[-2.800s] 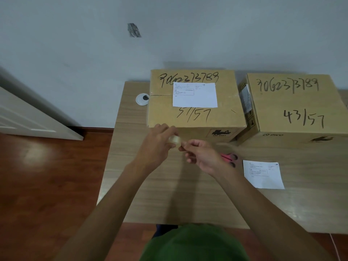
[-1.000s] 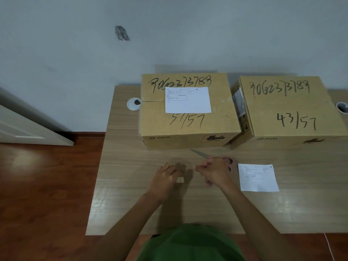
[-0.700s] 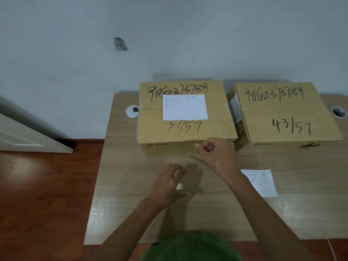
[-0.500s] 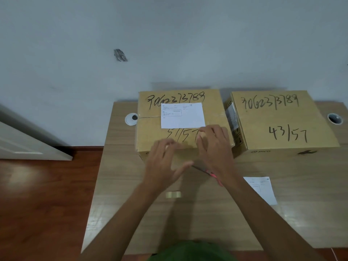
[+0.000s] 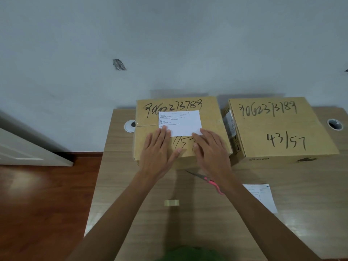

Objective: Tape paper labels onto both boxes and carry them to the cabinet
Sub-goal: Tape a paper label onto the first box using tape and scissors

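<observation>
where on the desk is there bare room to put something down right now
Bare wood lies left of the tape roll out to the desk edge, and right of the loose label. It is crowded around the scissors, under both forearms, and at the back, where the two boxes stand.

Green garment (image 5: 190, 254) at bottom edge (only sliver visible); forearms bare, no sleeves.

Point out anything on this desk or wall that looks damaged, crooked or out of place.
The wall has a dark scuffed patch above the desk's left end, like chipped paint. The right box sits slightly turned against the left box. The scissors lie partly under the right forearm. Nothing is spilled.
</observation>
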A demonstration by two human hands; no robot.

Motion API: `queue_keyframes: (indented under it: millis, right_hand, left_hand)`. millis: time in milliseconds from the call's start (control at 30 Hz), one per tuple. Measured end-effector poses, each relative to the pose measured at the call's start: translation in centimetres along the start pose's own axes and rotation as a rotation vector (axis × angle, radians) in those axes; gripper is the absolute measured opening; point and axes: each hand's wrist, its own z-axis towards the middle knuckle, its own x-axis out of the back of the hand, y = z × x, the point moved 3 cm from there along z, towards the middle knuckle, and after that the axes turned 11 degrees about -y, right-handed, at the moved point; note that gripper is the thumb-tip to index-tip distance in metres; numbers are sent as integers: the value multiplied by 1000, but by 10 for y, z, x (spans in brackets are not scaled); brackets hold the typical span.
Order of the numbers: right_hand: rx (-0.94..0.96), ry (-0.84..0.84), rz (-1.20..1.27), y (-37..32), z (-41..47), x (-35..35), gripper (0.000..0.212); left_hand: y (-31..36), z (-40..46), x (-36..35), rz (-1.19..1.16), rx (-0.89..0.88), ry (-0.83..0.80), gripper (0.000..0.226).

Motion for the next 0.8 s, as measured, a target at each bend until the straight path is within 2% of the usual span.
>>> queue_keyframes:
  millis: [200, 367, 500, 600, 700, 800]
  right_hand:
    - [-41, 54, 34, 3, -3, -8, 45]
    - [-77, 31, 93, 2, -4, -10, 53]
    - [-132, -3, 189, 0, -4, -7, 55]
    - [-181, 23, 230, -1, 2, 3, 54]
    - [-132, 12, 103, -9, 26, 13, 54]
    - [-50, -123, 5, -18, 59, 9, 53]
  left_hand:
    - [-11, -2, 3, 11, 68, 17, 76]
    - [-9, -3, 3, -33, 88, 13, 71]
    - [-12, -3, 9, -242, 136, 67, 65]
    - [-12, 1, 24, -366, 177, 204, 53]
    - [-5, 18, 37, -267, 156, 266, 51]
    - [3, 46, 35, -178, 76, 148, 51]
